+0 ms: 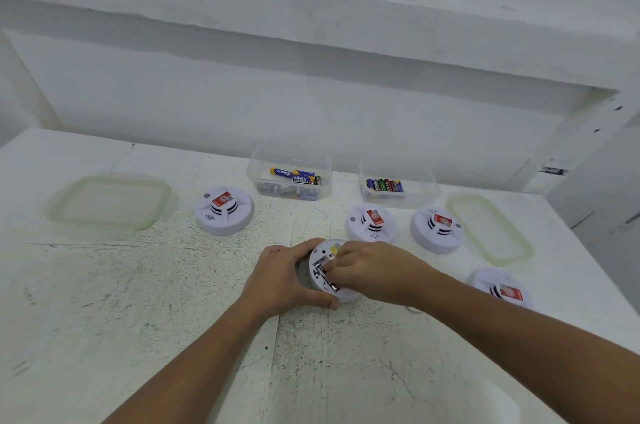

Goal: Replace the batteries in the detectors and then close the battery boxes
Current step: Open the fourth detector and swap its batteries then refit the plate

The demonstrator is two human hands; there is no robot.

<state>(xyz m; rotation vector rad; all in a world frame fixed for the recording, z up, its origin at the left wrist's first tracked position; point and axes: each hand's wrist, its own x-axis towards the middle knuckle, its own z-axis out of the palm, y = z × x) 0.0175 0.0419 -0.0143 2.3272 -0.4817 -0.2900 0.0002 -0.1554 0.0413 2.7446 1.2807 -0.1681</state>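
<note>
While the upturned detector (346,297) is gripped by the left hand (278,280) near the worktop's (166,288) middle, a battery (329,281) in its open compartment (320,262) is pinched by the right hand (370,271); four other detectors (224,212) are judged not yet done.

A white table (145,326), its top scuffed with black flecks and split by a seam (278,337) running front to back, stands against a white painted wall (311,112). A ledge (311,18) overhanging the wall casts a grey band of shadow in soft, even light.
</note>
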